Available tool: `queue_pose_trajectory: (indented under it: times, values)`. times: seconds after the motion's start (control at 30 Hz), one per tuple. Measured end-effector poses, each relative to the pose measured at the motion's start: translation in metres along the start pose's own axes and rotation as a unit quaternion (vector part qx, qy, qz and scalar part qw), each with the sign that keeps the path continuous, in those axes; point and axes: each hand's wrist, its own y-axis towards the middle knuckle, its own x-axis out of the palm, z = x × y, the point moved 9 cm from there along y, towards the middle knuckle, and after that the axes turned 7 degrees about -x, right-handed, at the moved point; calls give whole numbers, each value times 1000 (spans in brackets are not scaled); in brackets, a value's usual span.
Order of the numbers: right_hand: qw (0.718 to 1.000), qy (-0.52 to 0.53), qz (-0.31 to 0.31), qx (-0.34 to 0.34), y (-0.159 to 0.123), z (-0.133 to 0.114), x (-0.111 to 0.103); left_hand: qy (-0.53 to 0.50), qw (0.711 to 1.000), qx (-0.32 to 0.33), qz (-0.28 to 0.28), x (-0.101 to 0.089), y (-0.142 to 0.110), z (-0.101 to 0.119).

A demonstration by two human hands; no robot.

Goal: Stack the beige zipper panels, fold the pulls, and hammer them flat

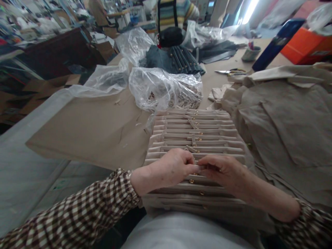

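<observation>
Overlapping beige zippered pieces point(171, 149) lie in a stack of rows in front of me. Gold sliders run down their middle, and the farther rows carry short beige fabric tabs. My left hand point(172, 169) and my right hand point(223, 173) meet over a zipper in the nearer half. Both are closed in a pinch, fingertips touching, around a small zipper pull mostly hidden by the fingers. Nearer my body, a gold slider ring point(191, 181) shows with no fabric tab on it.
Behind the stack lies a clear plastic bag point(166, 86) with small beige strips. Dark pleated-looking pieces point(178, 60), scissors point(232, 72), a cup point(251, 54) and a blue upright object point(277, 45) stand beyond. Beige fabric point(290, 121) is heaped right. A person in stripes point(176, 14) stands opposite.
</observation>
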Motion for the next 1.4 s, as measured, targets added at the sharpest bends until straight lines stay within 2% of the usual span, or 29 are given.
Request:
queue_pose_trajectory:
  times: [0.1, 0.2, 0.27, 0.5, 0.7, 0.83, 1.07, 1.27, 1.4]
  values:
    - [999, 10, -31, 19, -3, 6, 10, 131, 990, 46, 20, -1, 0, 9]
    - [1000, 3, -29, -5, -4, 5, 15, 220, 974, 41, 18, 4, 1, 8]
    - [999, -1, -32, 1, -5, 9, 18, 244, 969, 42, 19, 6, 2, 7]
    - [996, -55, -68, 30, -4, 17, 23, 259, 964, 59, 19, 7, 1, 4]
    - [993, -83, -86, -2, -2, 7, 28, 301, 952, 59, 23, 12, 2, 1]
    - [989, -99, -109, 20, -1, 5, 30, 334, 940, 68, 29, 13, 0, 6]
    - [985, -127, -107, 41, 2, 6, 28, 368, 929, 42, 2, 13, -1, 10]
    - [985, -126, -111, 41, 5, 11, 30, 368, 929, 40, 10, 12, 0, 7]
    - [985, -132, -106, 41, 4, 7, 27, 353, 935, 9, 15, 8, 1, 0]
